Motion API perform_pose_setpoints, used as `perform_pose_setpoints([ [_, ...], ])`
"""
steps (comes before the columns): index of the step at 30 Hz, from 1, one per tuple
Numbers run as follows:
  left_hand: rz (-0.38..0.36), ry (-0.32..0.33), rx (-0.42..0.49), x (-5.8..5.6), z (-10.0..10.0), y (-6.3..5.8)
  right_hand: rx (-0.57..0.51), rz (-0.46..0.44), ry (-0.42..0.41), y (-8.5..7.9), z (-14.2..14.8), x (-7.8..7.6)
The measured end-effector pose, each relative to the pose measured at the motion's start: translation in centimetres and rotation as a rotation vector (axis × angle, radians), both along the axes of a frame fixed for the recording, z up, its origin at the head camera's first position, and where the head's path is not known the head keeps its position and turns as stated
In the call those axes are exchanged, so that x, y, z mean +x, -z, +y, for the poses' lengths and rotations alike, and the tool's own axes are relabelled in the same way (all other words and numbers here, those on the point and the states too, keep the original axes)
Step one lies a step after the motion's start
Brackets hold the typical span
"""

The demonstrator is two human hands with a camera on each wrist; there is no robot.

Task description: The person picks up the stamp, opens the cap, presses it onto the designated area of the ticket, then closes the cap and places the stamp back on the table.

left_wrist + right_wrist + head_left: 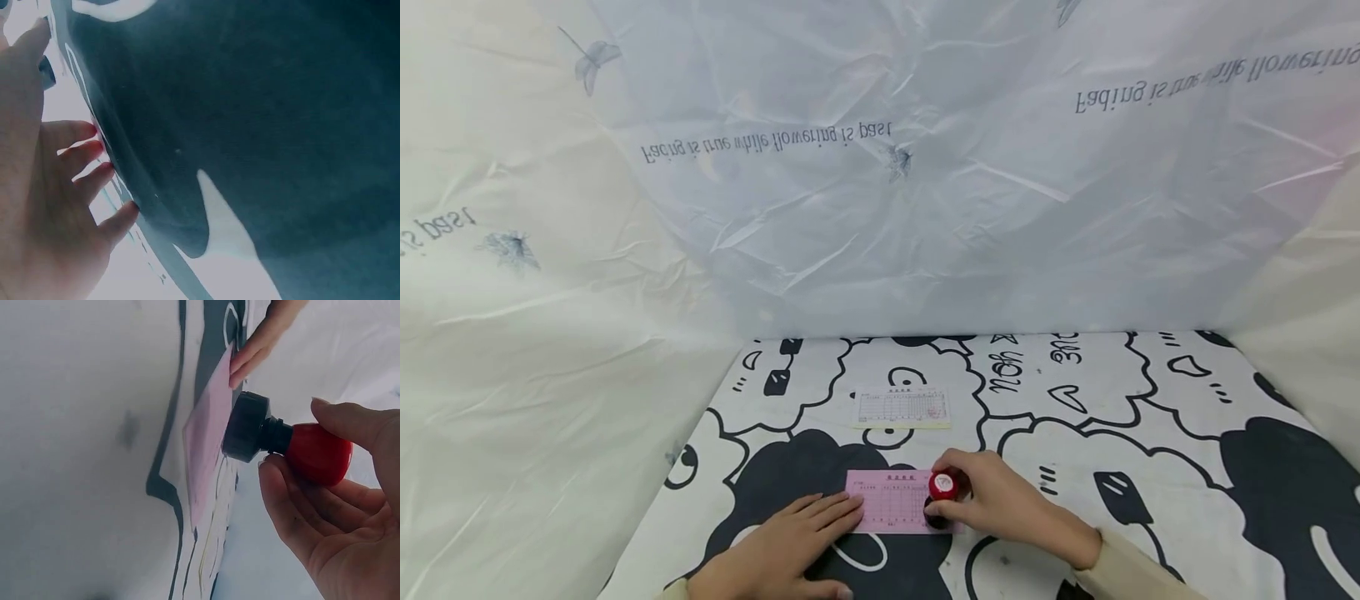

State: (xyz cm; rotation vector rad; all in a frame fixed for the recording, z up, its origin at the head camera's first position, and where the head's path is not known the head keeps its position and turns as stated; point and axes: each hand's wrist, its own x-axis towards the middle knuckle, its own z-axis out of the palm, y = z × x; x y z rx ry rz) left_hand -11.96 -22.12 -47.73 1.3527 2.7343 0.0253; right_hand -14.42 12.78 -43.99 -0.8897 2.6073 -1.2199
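A pink printed form (887,504) lies on the patterned cloth in front of me. My left hand (805,533) rests flat with its fingertips on the form's left edge; in the left wrist view the fingers (84,178) are spread and straight. My right hand (1000,500) grips a stamp (943,486) by its round red handle, over the form's right end. The right wrist view shows the stamp's black base (247,428) turned toward the pink form (209,431), with thumb and fingers around the red handle.
A white printed slip (902,407) with a reddish mark at its right lies farther back. The cloth (1075,450) has black-and-white cartoon drawings. Pale plastic sheeting (880,233) with printed lettering encloses the back and sides. A small dark object (1073,590) shows at the bottom edge near the right sleeve.
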Motion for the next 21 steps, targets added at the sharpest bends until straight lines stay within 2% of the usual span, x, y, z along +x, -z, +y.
perform_pose_setpoints([
  [3, -0.020, -0.059, 0.075, -0.2, 0.6, 0.0, -0.010, 0.004, 0.010, -0.2, 0.1, -0.2],
  [5, -0.015, -0.125, 0.152, -0.4, 1.0, 0.1, -0.010, 0.000, 0.022, -0.3, 0.1, -0.2],
  [7, -0.058, -0.228, 0.256, -0.6, 1.5, 0.0, -0.011, 0.000, 0.033, -0.4, 0.1, -0.2],
  [11, -0.241, -0.449, 0.498, -1.4, 2.2, -0.6, -0.013, 0.012, 0.049, -0.6, 0.3, -0.1],
  [14, -0.401, -0.573, 0.639, -2.4, 2.4, -1.0, -0.015, 0.030, 0.060, -0.8, 0.4, -0.1],
  [16, -0.485, -0.641, 0.681, -3.0, 2.5, -1.0, -0.020, 0.044, 0.069, -1.0, 0.6, -0.1],
  [18, -0.537, -0.691, 0.707, -3.5, 2.7, -0.8, -0.028, 0.056, 0.078, -1.1, 0.8, -0.1],
  [19, -0.557, -0.716, 0.717, -3.7, 2.9, -0.7, -0.032, 0.060, 0.082, -1.2, 0.8, -0.1],
  [21, -0.548, -0.747, 0.708, -4.2, 3.1, -0.5, -0.037, 0.064, 0.091, -1.3, 1.0, -0.2],
])
